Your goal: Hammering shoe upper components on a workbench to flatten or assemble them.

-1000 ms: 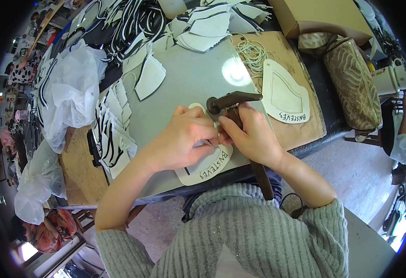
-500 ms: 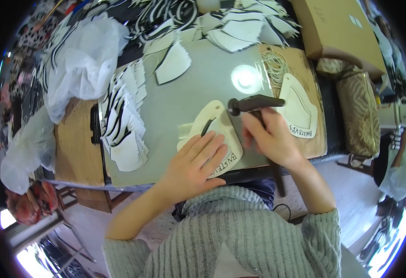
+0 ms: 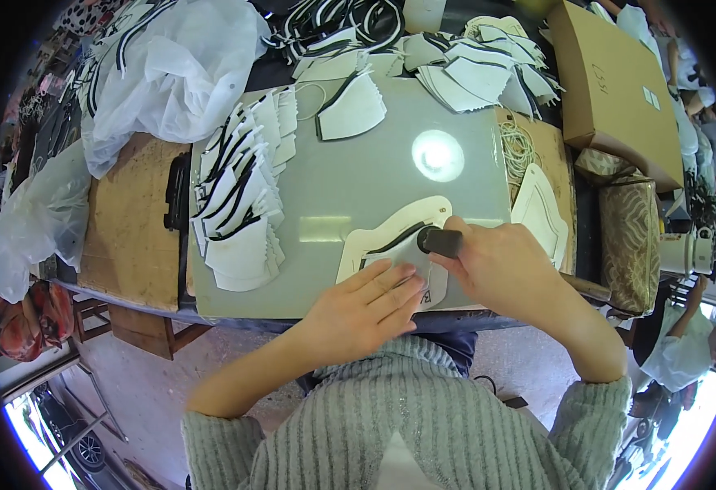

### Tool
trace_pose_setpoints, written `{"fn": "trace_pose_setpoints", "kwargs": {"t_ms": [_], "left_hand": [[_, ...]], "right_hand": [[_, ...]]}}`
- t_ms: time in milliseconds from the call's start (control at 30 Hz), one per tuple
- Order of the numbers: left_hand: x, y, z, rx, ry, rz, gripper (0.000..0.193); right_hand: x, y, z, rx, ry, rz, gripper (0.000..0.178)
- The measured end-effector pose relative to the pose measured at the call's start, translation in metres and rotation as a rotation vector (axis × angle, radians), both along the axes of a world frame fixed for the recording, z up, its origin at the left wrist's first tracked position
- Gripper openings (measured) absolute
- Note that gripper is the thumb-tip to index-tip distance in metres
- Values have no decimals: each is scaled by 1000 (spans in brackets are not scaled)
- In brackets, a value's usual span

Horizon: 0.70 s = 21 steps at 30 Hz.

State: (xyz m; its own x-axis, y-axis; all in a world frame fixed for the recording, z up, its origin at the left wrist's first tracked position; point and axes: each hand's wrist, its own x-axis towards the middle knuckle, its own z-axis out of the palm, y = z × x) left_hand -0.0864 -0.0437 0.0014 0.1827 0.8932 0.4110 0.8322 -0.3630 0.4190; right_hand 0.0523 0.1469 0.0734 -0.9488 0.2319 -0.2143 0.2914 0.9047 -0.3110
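In front of me a cream template board lies on the grey work mat, with a white piece edged by a black strip set into its recess. My left hand rests on the piece and the lower part of the board, fingers stretched out. My right hand is wrapped round a hammer; its dark head is over the right side of the white piece. Whether the head touches the piece I cannot tell. Most of the handle is hidden behind my hand and forearm.
To the left lies an overlapping row of white black-edged pieces, beside a white plastic bag. More white pieces are heaped at the back. On the right are a second cream template, pale cords, a cardboard box and a patterned pouch.
The hammer has moved left and down over the board, its head turned. The board is tilted differently, and the white piece with its black strip shows more. My left hand remains on it.
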Motion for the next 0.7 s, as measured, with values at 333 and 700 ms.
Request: {"fn": "trace_pose_setpoints", "kwargs": {"t_ms": [333, 700], "left_hand": [[-6, 35, 13, -98, -125, 489, 38], [3, 47, 5, -134, -354, 536, 23]], "right_hand": [[2, 2, -8, -61, -40, -28, 27], [5, 8, -8, 5, -58, -66, 25]]}}
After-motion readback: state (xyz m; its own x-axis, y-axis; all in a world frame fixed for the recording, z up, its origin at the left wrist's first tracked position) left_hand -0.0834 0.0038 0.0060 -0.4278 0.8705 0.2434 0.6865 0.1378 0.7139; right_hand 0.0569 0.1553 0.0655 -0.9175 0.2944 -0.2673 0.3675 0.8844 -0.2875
